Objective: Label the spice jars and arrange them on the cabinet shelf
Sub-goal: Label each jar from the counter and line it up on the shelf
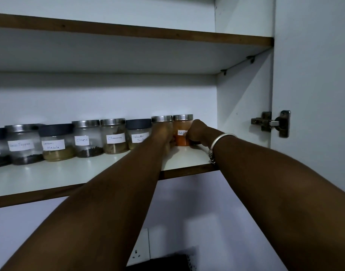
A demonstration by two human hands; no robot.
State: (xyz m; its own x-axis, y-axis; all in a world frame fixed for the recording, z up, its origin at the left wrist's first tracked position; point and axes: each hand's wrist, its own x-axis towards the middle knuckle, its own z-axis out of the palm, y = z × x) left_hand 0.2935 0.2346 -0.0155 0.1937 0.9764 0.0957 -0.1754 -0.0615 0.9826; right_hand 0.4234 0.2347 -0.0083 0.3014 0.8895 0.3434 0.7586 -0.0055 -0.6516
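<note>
A row of labelled spice jars is being kept along the back of the cabinet shelf, running from 9 o'clock toward centre. The orange-powder jar, steel-lidded, is standing at the row's right end, just past centre toward 1 o'clock, touching the steel-lidded jar at its 9 o'clock side. The orange-powder jar is being gripped low on its right side by the right hand, fingers clenched against the glass over part of the label. The left hand is being pressed to the front of the neighbouring jar; whether its fingers are grasping cannot be told. Jars marked Coriander Powder, Cinnamon, Cloves and Masala are being lined up leftward. A silver bangle is being worn on the right wrist. A door hinge is showing at 3 o'clock.
</note>
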